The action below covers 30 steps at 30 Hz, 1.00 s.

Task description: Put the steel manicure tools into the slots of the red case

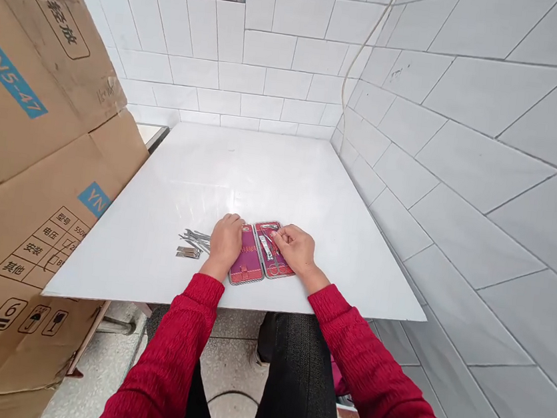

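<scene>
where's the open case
Head view: the case lies front-centre on the white table, left hand at its left side, right hand over its right half.

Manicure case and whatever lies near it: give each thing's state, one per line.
Manicure case, lying open.
Silver nail clipper, in the case's right half.
Loose clippers, lying on the table.
Metal tools, heaped loose, partly hidden.
Left hand, on the case's left half.
Right hand, at its right half, grip unclear.

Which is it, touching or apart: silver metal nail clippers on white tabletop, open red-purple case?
Apart: head view shows tabletop and left hand between clippers and case.
</scene>
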Each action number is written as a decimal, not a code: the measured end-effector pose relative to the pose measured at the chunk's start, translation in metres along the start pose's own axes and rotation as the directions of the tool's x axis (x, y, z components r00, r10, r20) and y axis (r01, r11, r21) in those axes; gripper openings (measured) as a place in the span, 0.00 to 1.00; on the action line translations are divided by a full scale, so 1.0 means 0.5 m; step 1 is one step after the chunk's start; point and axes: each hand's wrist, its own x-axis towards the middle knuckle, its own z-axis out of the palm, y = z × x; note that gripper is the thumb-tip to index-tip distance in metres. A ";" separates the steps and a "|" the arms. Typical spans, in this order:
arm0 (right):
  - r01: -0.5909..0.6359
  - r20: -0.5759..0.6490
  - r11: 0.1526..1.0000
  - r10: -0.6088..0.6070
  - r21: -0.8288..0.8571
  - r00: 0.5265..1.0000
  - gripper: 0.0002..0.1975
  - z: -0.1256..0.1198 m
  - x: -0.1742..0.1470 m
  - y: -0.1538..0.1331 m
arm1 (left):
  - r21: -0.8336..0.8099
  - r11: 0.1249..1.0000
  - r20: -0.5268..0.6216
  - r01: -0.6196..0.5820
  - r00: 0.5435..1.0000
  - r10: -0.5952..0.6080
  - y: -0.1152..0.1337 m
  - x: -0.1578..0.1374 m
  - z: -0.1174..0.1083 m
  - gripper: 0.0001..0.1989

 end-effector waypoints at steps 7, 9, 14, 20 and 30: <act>0.098 0.237 0.974 -0.048 -0.206 0.970 0.18 -0.033 -0.036 -0.046 | 0.046 0.999 0.009 -0.003 1.000 0.003 0.005 0.005 0.001 0.14; 0.124 0.290 0.941 -0.029 -0.314 0.957 0.18 -0.032 -0.043 -0.060 | 0.050 0.999 0.015 -0.001 1.000 0.001 0.005 0.006 0.003 0.14; 0.142 0.354 0.879 0.033 -0.455 0.935 0.17 -0.028 -0.047 -0.088 | 0.053 0.999 0.023 0.011 1.000 -0.012 0.005 0.006 0.006 0.15; 0.070 0.359 0.962 0.030 -0.263 0.933 0.16 -0.084 -0.088 -0.059 | 0.051 0.999 0.003 -0.004 1.000 0.003 0.002 0.003 0.005 0.15; -0.019 0.147 0.847 0.114 -0.532 0.983 0.13 -0.088 0.019 0.064 | 0.027 1.000 -0.008 -0.013 1.000 0.013 0.001 0.003 0.003 0.15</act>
